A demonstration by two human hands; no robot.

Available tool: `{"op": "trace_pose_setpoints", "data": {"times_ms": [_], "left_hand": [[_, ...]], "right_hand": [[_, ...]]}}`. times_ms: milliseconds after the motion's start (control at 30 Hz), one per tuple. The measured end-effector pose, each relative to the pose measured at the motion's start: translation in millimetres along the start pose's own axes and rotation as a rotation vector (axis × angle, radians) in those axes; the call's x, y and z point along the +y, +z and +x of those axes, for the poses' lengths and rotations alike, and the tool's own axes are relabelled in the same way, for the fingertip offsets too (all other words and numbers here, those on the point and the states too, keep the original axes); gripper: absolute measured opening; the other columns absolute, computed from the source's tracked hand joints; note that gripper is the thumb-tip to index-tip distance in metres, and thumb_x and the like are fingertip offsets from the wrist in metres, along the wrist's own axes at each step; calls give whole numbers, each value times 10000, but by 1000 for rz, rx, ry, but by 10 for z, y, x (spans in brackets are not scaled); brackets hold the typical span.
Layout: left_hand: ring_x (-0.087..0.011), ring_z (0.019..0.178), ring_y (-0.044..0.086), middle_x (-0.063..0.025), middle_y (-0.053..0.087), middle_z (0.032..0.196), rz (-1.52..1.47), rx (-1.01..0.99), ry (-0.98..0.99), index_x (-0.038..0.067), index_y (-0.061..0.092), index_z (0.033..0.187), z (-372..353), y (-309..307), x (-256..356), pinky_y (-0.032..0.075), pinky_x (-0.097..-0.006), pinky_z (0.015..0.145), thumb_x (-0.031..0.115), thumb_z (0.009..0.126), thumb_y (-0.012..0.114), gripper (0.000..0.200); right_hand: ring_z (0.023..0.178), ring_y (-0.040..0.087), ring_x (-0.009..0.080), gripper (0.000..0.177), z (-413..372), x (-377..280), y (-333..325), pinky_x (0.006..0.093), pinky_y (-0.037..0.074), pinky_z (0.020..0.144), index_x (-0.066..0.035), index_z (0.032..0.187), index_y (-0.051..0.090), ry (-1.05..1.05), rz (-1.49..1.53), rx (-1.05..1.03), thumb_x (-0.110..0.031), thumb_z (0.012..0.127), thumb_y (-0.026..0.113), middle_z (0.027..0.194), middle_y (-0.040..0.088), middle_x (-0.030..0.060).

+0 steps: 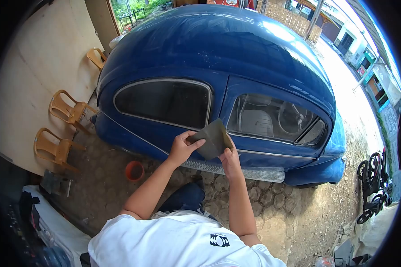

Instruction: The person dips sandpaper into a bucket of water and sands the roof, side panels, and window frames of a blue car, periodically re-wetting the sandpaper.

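Note:
Between both hands, in front of the car's side, is a dark grey sheet of sandpaper [210, 139] with creases and a tan underside showing at its right edge. My left hand [182, 147] grips its left edge, thumb on top. At the lower right edge, the fingers of my right hand [230, 159] pinch the sheet. Behind it stands a blue rounded car [173, 58], its paint dull and marked with pale smears on the roof. The sheet overlaps the area between the rear side window [165, 101] and the door window [267, 116].
An orange-red bucket [134, 171] sits on the paving to the left. Several tan plastic chairs [55, 147] line the pale wall [35, 75]. A ribbed running board [249, 172] runs along the car's lower side. A black stroller-like frame [373, 184] is at right.

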State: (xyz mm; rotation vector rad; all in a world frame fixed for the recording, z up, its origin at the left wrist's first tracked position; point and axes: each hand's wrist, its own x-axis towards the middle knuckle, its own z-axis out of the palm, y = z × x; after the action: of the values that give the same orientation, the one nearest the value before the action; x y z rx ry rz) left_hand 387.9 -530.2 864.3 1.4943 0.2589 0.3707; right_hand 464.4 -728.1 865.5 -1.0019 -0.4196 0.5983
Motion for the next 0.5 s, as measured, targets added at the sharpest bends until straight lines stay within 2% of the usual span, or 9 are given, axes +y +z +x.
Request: {"op": "trace_pose_setpoints", "data": {"times_ms": [33,67,200,333,400,433,500], "left_hand": [[-90,915,719,-20,759,1022,17,-11,-57,21,724,1186,-107,11,-36,592,-251,781,171,945,853,312],[-75,880,714,-5,760,998,-24,-17,-46,37,730,1166,-200,21,-102,584,-242,727,183,945,855,293],[-77,825,716,-12,771,984,-63,-4,-252,33,729,1181,-496,-65,-431,581,-241,663,196,927,873,334],[-83,836,720,-9,778,1004,-10,31,-335,45,734,1206,-711,-299,-903,572,-240,646,212,913,888,371],[-89,858,729,-3,785,1026,-16,68,-391,57,737,1207,-791,-467,-1075,571,-246,657,208,901,899,378],[-89,861,727,-2,782,1038,-102,92,-426,57,729,1225,-860,-573,-1164,574,-253,666,212,899,901,400],[-89,868,722,2,776,1062,-279,136,-468,58,714,1261,-983,-780,-1340,581,-267,684,220,896,904,443]], "right_hand": [[1405,546,197,920,-102,19,19,338,437,1151,-14,1620,414,8,-33,36,-497,948,817,1517,574,111],[1249,634,169,692,-178,64,80,292,493,1042,21,1515,553,-50,-126,93,-355,992,808,1360,681,87],[1065,673,134,455,-401,468,-52,294,515,918,42,1321,700,109,-132,301,-342,1076,705,1157,752,61],[1090,681,157,465,-553,782,-49,313,527,928,31,1330,688,268,-107,273,-353,1068,713,1214,736,76],[1040,694,122,425,-557,1031,27,284,535,825,1,1312,689,294,-37,283,-340,1060,726,1181,742,51],[1015,700,105,406,-555,1167,103,269,538,773,-14,1303,690,313,-4,288,-333,1056,732,1164,745,39],[1062,729,149,428,-550,1480,226,279,573,815,-56,1336,656,348,126,263,-384,1066,701,1225,746,40]]}}
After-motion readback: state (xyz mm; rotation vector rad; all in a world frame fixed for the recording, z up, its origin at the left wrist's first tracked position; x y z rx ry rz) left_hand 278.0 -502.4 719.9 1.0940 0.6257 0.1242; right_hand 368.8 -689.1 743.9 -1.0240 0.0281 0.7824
